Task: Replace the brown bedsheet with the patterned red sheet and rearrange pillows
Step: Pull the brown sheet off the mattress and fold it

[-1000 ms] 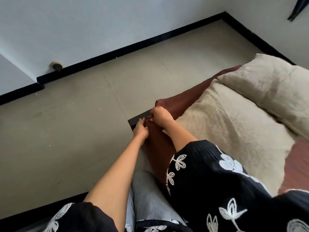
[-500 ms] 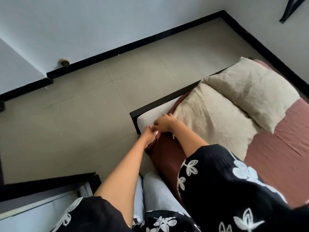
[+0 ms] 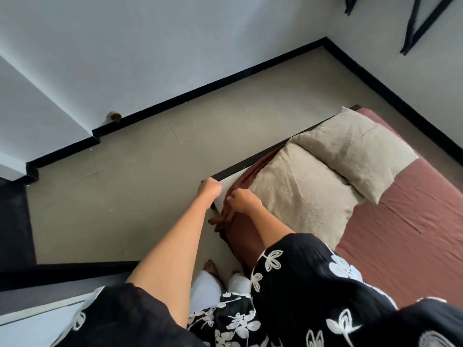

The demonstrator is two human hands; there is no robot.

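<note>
Stripping stage, I judged: brown bedsheet (image 3: pixel 240 221) peeled off the mattress corner (image 3: pixel 226 190), bunched at 6 o'clock of it. Left hand (image 3: pixel 210 189) curled at the bed frame (image 3: pixel 250 164) corner; what it gripped, I could not tell. Right hand (image 3: pixel 241 201), just at its 3 o'clock, pinched the gathered sheet, forearm over the bed. Pillows (image 3: pixel 300 191) sat on the sheet; next move likely clears them. Red sheet unseen.

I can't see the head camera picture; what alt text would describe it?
Seen from above, a person's right hand grips a bunched corner of the brown sheet, peeled off to bare the white mattress, while the left hand curls over the bed frame corner. Two beige pillows lie on the sheet, beside a tiled floor.
</note>
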